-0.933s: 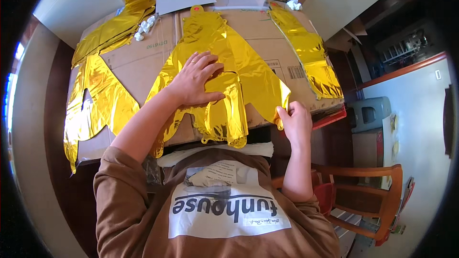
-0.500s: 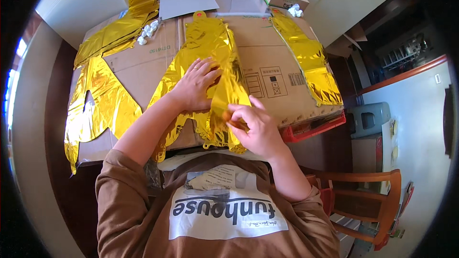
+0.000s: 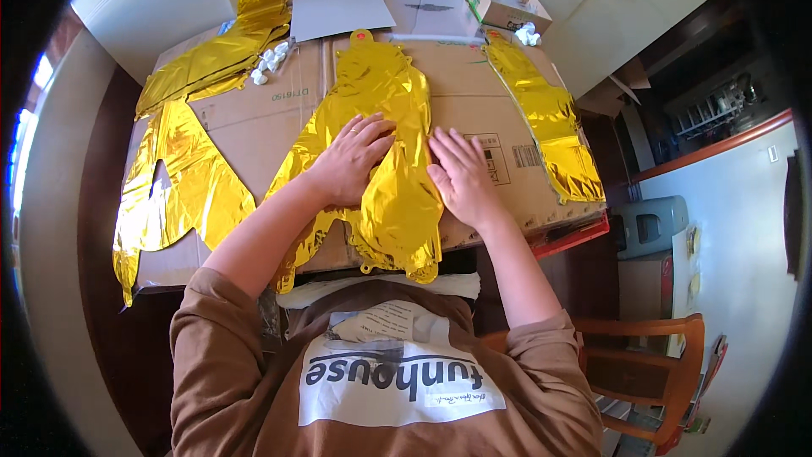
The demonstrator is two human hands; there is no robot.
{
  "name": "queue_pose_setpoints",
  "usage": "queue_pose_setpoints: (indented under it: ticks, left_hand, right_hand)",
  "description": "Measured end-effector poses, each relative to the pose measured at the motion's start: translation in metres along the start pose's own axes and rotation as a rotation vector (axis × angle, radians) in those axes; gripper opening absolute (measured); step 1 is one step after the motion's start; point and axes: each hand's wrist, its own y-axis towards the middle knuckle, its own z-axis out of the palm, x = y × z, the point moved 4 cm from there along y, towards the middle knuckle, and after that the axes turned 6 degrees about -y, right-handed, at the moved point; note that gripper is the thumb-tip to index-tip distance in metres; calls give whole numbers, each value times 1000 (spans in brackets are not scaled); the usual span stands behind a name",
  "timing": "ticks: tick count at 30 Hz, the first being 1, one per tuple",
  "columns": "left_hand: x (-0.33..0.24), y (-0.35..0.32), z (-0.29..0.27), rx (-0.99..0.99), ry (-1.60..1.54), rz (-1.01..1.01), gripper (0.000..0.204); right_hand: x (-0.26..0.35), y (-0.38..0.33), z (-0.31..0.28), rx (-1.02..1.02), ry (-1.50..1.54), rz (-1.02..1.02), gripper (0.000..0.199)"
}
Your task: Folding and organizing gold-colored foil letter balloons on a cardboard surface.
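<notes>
Carrying, on brown printed cardboard (image 3: 465, 89), left-hand gold foil (image 3: 200, 171), a central gold foil piece (image 3: 381, 85) and a right-hand gold foil strip (image 3: 541, 110); also supporting white lumps (image 3: 275, 56) beside the left-hand foil.

The gold foil flap (image 3: 401, 207) that stretched toward the front right corner of the cardboard (image 3: 465, 89) now lies folded inward, the right hand (image 3: 463, 176) opened out along its crease.

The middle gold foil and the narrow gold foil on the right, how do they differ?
The middle foil has the left hand on it and the right hand at its edge; the right foil lies untouched. The middle foil spreads wide at its near end, while the right foil is a narrower strip. Both are shiny, gold and on cardboard.
</notes>
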Motion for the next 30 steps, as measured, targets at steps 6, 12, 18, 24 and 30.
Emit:
queue_pose_setpoints:
  ticks: [6, 12, 18, 24, 30]
  left_hand:
    - [-2, 2, 0, 10, -13, -30, 70]
    - [9, -2, 9, 7, 69, 7, 71]
    - [-2, 3, -24, -152, -139, -6, 61]
    - [30, -29, -39, -300, -76, -272, 44]
    - [28, -35, -28, -239, -1, -151, 40]
  right_hand:
    - [8, 3, -2, 44, 39, -97, 54]
    - [8, 10, -3, 60, 43, -162, 54]
    - [6, 10, -2, 48, 43, -136, 51]
    - [1, 10, -5, -28, 83, -106, 50]
    - [-3, 12, -21, -126, 197, 81, 46]
